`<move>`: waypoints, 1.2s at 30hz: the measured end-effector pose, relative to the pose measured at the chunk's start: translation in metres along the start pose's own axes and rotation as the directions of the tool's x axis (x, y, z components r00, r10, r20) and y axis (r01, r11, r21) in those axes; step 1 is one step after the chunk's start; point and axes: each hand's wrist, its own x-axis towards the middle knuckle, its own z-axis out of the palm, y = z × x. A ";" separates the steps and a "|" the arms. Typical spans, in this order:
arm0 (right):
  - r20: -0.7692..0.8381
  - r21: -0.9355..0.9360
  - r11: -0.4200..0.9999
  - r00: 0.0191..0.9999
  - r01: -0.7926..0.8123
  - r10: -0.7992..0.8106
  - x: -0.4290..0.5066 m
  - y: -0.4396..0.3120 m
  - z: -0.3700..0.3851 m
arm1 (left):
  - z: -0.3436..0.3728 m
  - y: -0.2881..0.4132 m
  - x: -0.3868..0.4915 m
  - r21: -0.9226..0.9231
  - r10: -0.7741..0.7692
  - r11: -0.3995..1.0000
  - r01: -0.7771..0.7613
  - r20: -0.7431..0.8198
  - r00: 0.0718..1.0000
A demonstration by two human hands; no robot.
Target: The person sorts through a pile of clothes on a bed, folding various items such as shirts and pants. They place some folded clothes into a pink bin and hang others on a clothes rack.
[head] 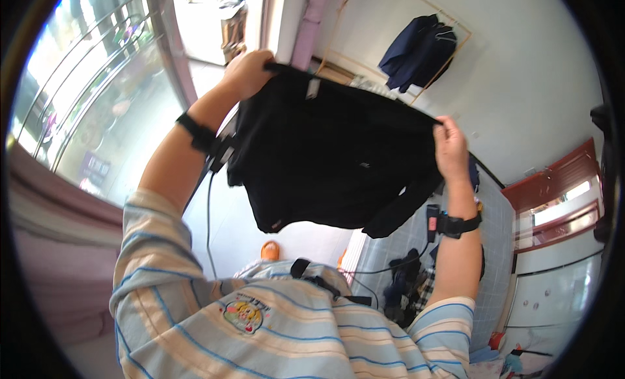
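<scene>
A black long-sleeved garment (pixel 332 154) hangs stretched between my two raised hands in the head view. My left hand (pixel 251 73) grips its upper edge at the left corner, and my right hand (pixel 450 147) grips the upper edge at the right corner. A small white tag (pixel 313 88) shows near the top edge, towards the left hand. One sleeve dangles at the lower right. Black straps with small cabled devices are worn on both forearms.
Dark blue garments (pixel 420 52) hang on a wooden-coloured rack (pixel 459 47) by the wall. A heap of dark clothes (pixel 405 281) lies low on the right. A window with rails (pixel 97 86) is at the left, a red-brown door frame (pixel 552 183) at the right.
</scene>
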 end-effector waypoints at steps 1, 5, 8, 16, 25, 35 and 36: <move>-0.014 -0.026 0.999 0.999 0.041 -0.042 0.012 -0.007 0.009 | -0.002 -0.013 0.009 -0.040 -0.005 0.999 0.003 -0.031 1.000; -0.091 -0.051 0.997 0.993 0.065 -0.069 0.028 -0.027 0.015 | -0.009 -0.010 0.001 -0.086 -0.113 0.990 0.110 -0.031 0.993; -0.274 -0.026 0.989 0.950 0.148 -0.150 0.042 -0.040 0.015 | -0.014 -0.001 0.008 -0.253 -0.065 0.967 0.015 -0.191 0.980; 0.400 -0.076 0.981 0.896 -0.179 0.194 -0.003 0.102 0.138 | 0.149 -0.032 -0.013 -0.071 -0.053 0.991 0.116 0.586 0.808; 0.020 0.535 0.802 0.954 -0.264 0.300 0.127 0.195 0.190 | 0.208 -0.049 0.163 -0.672 0.106 0.541 0.506 0.651 0.752; 0.117 0.576 0.751 0.942 -0.322 0.314 0.279 0.293 0.224 | 0.280 -0.008 0.305 -0.477 0.194 0.625 0.618 0.862 0.469; 0.127 0.579 0.751 0.945 -0.317 0.301 0.292 0.302 0.232 | 0.296 -0.011 0.313 -0.518 0.214 0.547 0.658 0.846 0.488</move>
